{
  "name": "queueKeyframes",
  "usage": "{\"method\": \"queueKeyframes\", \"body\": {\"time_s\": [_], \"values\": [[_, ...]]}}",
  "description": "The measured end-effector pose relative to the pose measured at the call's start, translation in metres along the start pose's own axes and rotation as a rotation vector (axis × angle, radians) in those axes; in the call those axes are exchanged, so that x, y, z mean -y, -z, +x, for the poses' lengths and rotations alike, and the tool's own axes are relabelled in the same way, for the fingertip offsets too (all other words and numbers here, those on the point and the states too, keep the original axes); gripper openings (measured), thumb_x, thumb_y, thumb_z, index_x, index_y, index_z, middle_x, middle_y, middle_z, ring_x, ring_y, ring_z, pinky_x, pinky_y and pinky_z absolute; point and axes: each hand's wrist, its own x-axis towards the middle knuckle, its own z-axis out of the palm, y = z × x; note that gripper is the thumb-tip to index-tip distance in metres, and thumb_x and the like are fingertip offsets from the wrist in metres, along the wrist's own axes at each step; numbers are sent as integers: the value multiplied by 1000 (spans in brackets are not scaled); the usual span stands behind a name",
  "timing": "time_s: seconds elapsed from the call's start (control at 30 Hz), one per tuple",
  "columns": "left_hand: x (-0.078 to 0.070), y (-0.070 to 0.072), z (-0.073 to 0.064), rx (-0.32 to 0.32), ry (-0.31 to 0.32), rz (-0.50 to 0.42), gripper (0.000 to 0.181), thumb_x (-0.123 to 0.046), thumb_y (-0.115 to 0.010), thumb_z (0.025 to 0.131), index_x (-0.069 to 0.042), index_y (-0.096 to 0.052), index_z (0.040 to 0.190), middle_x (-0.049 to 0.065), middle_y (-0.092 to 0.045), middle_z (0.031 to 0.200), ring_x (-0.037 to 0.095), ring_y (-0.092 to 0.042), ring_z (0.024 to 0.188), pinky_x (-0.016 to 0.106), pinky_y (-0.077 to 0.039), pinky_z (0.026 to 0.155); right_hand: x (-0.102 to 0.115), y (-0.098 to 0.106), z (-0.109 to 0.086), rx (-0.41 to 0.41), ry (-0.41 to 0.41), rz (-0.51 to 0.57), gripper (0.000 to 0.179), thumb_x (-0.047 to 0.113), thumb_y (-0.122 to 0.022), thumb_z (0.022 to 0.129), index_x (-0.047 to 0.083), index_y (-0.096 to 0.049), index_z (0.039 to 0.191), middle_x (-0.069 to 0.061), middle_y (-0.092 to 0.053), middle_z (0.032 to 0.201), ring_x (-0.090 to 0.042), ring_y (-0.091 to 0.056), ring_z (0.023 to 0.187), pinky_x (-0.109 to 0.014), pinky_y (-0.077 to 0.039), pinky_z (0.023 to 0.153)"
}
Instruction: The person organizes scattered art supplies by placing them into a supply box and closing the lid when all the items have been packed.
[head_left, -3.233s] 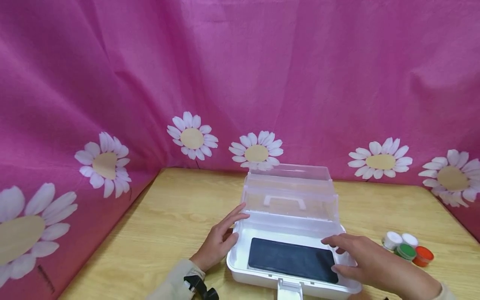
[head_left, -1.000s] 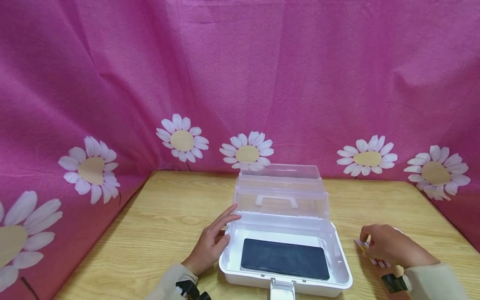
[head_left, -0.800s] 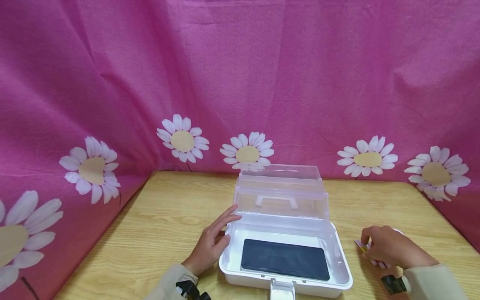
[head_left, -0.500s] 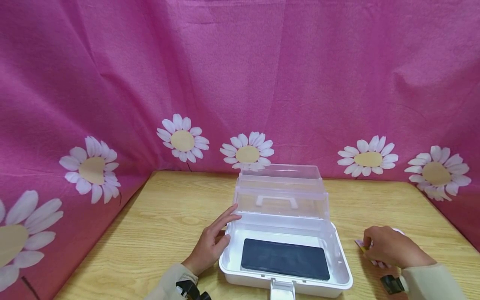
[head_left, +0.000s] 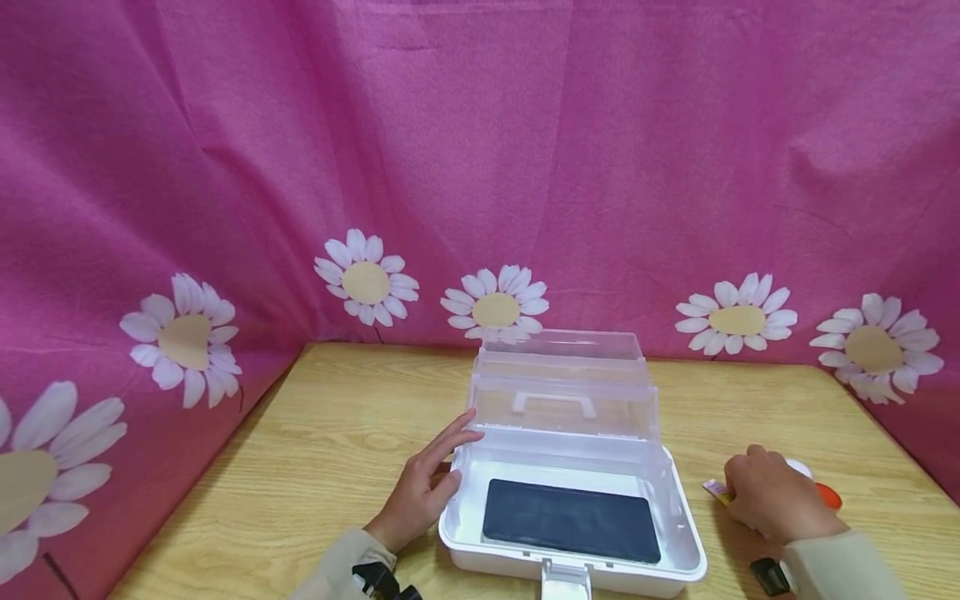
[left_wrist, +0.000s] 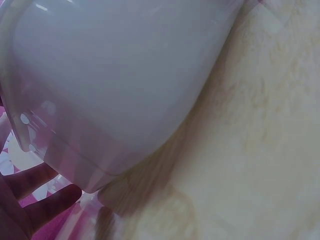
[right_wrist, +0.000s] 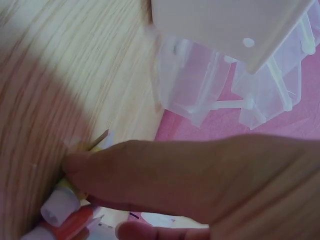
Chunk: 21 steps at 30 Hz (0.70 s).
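Observation:
A white plastic toolbox point(head_left: 573, 575) stands on the table with its clear lid point(head_left: 566, 400) raised. Inside lies a flat black rectangular slab point(head_left: 570, 521). My left hand point(head_left: 416, 496) rests against the box's left rim, fingers straight and spread. To the right of the box, my right hand point(head_left: 780, 496) is low at the tabletop, fingers curled over small paint tubes. One crimped tube end point(head_left: 716, 491) sticks out beside the fingers. The right wrist view shows the thumb on a yellow tube point(right_wrist: 74, 189) with a white cap, beside a red tube point(right_wrist: 75, 222).
Just behind my right hand sit pots with a white lid point(head_left: 800, 467) and a red lid point(head_left: 828, 497), partly hidden by it. A pink daisy-print cloth point(head_left: 600, 167) hangs behind and left of the wooden table point(head_left: 360, 400).
My right hand has left the box's right side and come down over the tubes. Lately it has shifted slightly nearer, uncovering the red lid. My left hand stays at the box rim.

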Motion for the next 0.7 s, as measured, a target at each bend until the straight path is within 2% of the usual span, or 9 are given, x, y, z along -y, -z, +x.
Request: {"method": "queueKeyframes", "body": {"time_s": [0.17, 0.37, 0.47, 0.57, 0.63, 0.7], "values": [[15, -1, -1, 1, 12, 3, 62, 13, -46, 88, -24, -50, 137, -5, -28, 157, 19, -34, 140, 30, -48, 95, -1, -3, 1, -47, 20, -56, 15, 9, -74, 73, 6, -60, 72, -8, -44, 72, -25, -41, 68, -38, -39, 59], [18, -1, -1, 0, 6, -2, 64, 14, -46, 88, -26, -50, 137, -5, -27, 157, 19, -34, 140, 30, -49, 94, -3, -3, 1, -85, 38, -39, 17, 9, -74, 69, 8, -58, 69, -7, -43, 73, -24, -41, 67, -36, -38, 56], [15, -2, -1, -3, 13, 2, 63, 15, -46, 88, -24, -51, 137, -4, -28, 157, 20, -34, 139, 30, -49, 94, -1, 3, 2, -54, 14, -2, 17, 13, -77, 72, 8, -61, 71, -7, -44, 75, -24, -40, 70, -36, -38, 58], [7, -2, -1, -6, 8, 1, 60, 16, -45, 87, -17, -51, 137, 2, -29, 157, 24, -35, 139, 30, -50, 93, 1, 9, 2, -34, -13, 17, 21, 24, -80, 74, 10, -64, 72, -7, -46, 78, -24, -41, 74, -37, -37, 61], [-2, -1, 0, -4, 1, 0, 57, 16, -45, 87, -12, -51, 137, 7, -29, 156, 28, -36, 138, 31, -50, 93, 2, 11, 1, -52, -16, 27, 25, 29, -82, 72, 12, -65, 72, -8, -48, 81, -26, -43, 77, -39, -37, 62], [-11, 1, -1, 1, 6, -4, 55, 16, -45, 87, -8, -51, 136, 11, -29, 156, 29, -36, 138, 31, -50, 93, 3, 13, 0, -103, -7, 20, 26, 30, -83, 70, 13, -64, 71, -12, -51, 87, -29, -45, 80, -43, -38, 63]]}}
